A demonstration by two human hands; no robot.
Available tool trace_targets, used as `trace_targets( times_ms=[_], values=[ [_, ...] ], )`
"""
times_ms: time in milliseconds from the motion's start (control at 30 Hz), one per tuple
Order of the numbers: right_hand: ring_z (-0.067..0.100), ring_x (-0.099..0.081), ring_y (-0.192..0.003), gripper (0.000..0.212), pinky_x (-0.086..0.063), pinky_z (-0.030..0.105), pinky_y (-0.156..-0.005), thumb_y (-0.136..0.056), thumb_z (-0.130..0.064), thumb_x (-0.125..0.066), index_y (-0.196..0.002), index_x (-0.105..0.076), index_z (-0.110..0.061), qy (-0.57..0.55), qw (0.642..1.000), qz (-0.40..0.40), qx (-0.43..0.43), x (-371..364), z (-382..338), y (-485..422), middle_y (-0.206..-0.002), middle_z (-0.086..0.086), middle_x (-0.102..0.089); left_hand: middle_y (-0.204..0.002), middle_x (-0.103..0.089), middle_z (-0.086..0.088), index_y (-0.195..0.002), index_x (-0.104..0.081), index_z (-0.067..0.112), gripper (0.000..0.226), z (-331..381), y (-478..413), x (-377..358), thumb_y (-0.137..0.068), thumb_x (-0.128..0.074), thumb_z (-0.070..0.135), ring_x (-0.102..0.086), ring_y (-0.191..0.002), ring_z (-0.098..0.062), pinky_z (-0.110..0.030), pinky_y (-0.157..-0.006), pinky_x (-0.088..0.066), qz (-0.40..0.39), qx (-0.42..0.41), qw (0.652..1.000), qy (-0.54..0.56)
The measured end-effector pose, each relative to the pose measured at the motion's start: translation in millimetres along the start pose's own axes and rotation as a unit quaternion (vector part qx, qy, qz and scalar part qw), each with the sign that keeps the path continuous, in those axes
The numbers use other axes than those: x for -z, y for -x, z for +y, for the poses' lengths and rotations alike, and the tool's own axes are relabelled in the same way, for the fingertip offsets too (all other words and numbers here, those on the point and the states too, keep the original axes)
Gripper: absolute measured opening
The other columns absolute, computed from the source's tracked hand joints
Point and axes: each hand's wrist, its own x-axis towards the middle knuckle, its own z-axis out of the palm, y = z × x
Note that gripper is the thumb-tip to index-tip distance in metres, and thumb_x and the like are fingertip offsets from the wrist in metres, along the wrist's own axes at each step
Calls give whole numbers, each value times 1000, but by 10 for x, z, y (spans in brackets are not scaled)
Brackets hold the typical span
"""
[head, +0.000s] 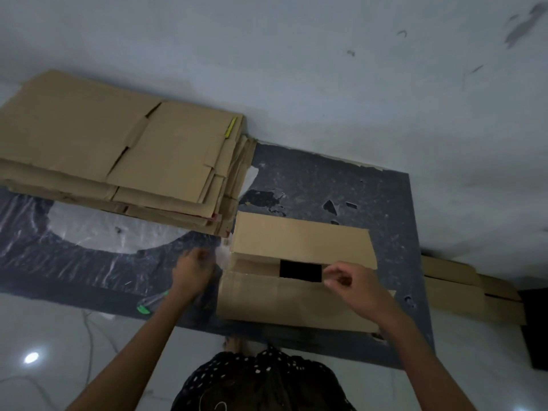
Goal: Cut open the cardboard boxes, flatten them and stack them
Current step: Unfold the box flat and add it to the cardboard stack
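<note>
A long cardboard box [299, 241] lies on a dark mat [370, 197], its near flap [281, 304] folded out toward me. A black rectangle covers part of its middle seam. My left hand [192, 271] is blurred at the box's left end, fingers curled, with a pale strip of clear tape [223, 256] at its fingertips. My right hand [351, 281] hovers over the seam by the black rectangle, thumb and fingers drawn together; whether they pinch anything is unclear. A stack of flattened cardboard [118, 149] lies at the back left.
A green-handled cutter [149, 304] lies on the mat's near edge beside my left forearm. Clear plastic film [98, 229] covers the mat's left part. More flat cardboard [456, 289] lies at the right, against the wall. A thin cable [89, 330] runs across the glossy floor.
</note>
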Motion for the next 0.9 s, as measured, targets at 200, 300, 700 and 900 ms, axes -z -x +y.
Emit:
trace_targets(
  times_ms=[200, 300, 700, 900],
  values=[
    [6, -63, -82, 7, -54, 32, -79, -93, -27, -62, -100, -62, -29, -27, 998, 45, -43, 163, 264, 173, -93, -5, -69, -105, -71, -15, -111, -61, 3, 42, 995, -169, 257, -102, -40, 38, -69, -95, -28, -33, -76, -55, -185, 156, 867, 437],
    [14, -60, -103, 54, -51, 33, -87, -82, -40, -73, -130, -53, -28, -8, 995, 16, -94, 222, 352, 271, -118, -3, -61, -110, -66, -17, -111, -56, 0, 52, 1240, -269, 267, -101, -34, 45, -61, -110, -35, -49, -97, -48, -167, 138, 804, 554],
    [34, 31, -140, 153, 0, 55, -118, -42, -76, -76, -128, 46, -41, 108, 966, -184, -145, -158, 858, 418, -138, 1, 54, -160, 3, -11, -151, 14, 27, 108, 1589, -472, -305, -81, -58, 66, -8, -139, -49, -61, -110, -25, -29, -81, 981, -173],
    [39, 33, -138, 155, 7, 57, -116, -53, -64, -83, -135, 45, -32, 113, 956, -209, -169, -217, 812, 287, -141, 12, 51, -155, 9, -23, -147, 23, 12, 132, 1452, -118, -652, -68, -63, 75, 4, -143, -45, -57, -116, -8, -15, -55, 966, -253]
  ],
)
